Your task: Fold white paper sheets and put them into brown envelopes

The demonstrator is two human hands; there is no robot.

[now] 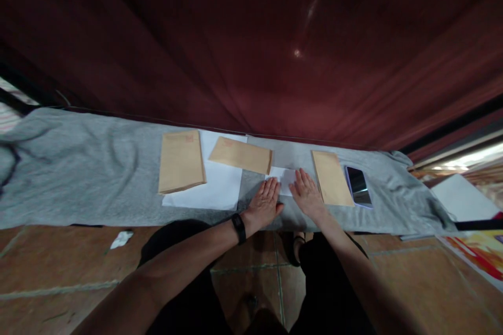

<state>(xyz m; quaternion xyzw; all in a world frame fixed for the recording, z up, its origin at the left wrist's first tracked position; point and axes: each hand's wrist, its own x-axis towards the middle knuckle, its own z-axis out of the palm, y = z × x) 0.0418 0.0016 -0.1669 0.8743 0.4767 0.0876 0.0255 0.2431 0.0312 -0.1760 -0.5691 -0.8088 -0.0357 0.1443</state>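
Note:
A small folded-looking sheet of white paper [286,181] lies on the grey cloth between my hands. My left hand [264,203] rests flat on its left end, fingers stretched out. On its right end lies my right hand [307,193], also flat with fingers extended. Just above my left hand, a brown envelope [241,154] lies at a slant, its right end close to the white paper. Another brown envelope [333,178] is right of my right hand. Parts of the white paper are hidden under my hands.
Brown envelopes [181,161] are stacked on large white sheets [220,188] at the left. A phone [358,186] lies at the right. Grey cloth [98,167] covers the narrow bench, with a dark red curtain [251,63] behind. Crumpled tissue [121,239] is on the tiled floor.

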